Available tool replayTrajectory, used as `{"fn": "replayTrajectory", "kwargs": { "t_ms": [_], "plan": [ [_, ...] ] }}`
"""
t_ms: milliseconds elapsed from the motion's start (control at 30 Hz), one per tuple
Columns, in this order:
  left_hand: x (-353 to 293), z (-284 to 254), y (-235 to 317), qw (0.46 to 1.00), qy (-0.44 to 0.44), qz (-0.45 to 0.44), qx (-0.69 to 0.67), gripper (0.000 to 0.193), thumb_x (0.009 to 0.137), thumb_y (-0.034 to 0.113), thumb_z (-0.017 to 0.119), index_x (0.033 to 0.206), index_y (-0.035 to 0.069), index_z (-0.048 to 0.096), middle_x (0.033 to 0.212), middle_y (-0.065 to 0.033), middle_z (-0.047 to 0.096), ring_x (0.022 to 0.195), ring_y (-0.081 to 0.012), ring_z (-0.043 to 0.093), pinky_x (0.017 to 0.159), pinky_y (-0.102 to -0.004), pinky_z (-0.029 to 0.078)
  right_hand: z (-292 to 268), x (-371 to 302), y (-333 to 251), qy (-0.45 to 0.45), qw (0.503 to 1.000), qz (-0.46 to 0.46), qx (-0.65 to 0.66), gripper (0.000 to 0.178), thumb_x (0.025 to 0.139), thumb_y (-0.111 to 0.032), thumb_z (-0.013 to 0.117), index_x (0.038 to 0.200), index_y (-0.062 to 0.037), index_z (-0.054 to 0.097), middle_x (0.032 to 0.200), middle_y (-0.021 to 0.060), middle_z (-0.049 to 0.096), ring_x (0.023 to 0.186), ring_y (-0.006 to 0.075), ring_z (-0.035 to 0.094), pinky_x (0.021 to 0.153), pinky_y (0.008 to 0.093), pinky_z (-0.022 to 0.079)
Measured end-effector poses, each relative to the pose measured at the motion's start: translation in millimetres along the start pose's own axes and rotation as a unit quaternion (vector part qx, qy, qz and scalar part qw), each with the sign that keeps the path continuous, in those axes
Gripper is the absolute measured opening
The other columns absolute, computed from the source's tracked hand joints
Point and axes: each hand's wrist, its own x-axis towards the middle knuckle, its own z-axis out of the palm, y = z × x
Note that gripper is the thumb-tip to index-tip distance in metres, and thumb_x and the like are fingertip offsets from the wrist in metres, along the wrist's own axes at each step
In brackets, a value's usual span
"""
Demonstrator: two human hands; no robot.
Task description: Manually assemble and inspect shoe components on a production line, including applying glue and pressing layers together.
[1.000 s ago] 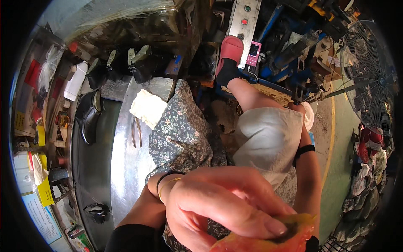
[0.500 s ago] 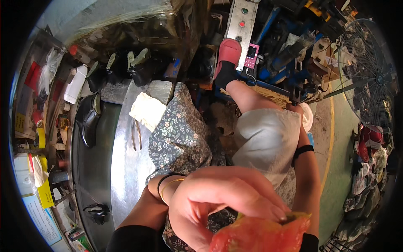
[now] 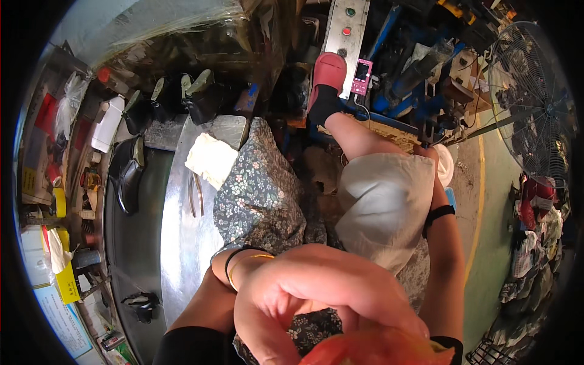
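Note:
My left hand [image 3: 328,277] is close in front of me with its fingers curled round a piece of red, wet-looking fruit [image 3: 377,351]. Only the upper part of the fruit shows at the lower edge. A gold bangle and a dark band circle that wrist. My right arm reaches forward past the light cloth [image 3: 380,210] on my right knee. At the end of that arm my right hand [image 3: 428,155] is beside the knee, its fingers mostly hidden. Dark floral fabric [image 3: 258,191] covers my left leg.
Black shoes [image 3: 126,176] stand left on a dark belt beside a metal table [image 3: 182,243], which bears a pale folded cloth [image 3: 211,159]. My red slipper [image 3: 330,70] rests by a button panel [image 3: 345,42] and pink phone-like device [image 3: 361,78]. A fan [image 3: 535,109] stands right.
My left hand and the red fruit have dropped lower, so less of the fruit shows. My right hand stays beside the knee.

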Motion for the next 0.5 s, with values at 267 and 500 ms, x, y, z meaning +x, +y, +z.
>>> {"fn": "replayTrajectory", "kwargs": {
  "t_ms": [267,500],
  "plan": [
    [38,-23,20,0.939,-0.206,-0.245,-0.125,0.057,0.088,0.034,0.069,0.116,-0.013,0.053,0.123,-0.0398,0.047,0.106,-0.0437,0.061,0.088,-0.0481,0.051,4,1,-1,0.066,0.998,-0.014,0.008,0.043,0.074,-0.033,0.061,0.094,0.0057,0.063,0.083,0.0288,0.066,0.084,0.0413,0.067,0.071,0.0444,0.051],
    [12,48,-5,0.917,0.291,-0.203,-0.184,0.064,0.085,0.05,0.06,0.127,0.004,0.044,0.137,-0.0203,0.037,0.112,-0.032,0.055,0.099,-0.057,0.036,-3,3,2,0.008,1.0,0.002,-0.024,0.042,0.075,-0.033,0.061,0.092,0.0056,0.065,0.082,0.0276,0.066,0.085,0.0408,0.067,0.072,0.0434,0.051]
  ]
}}
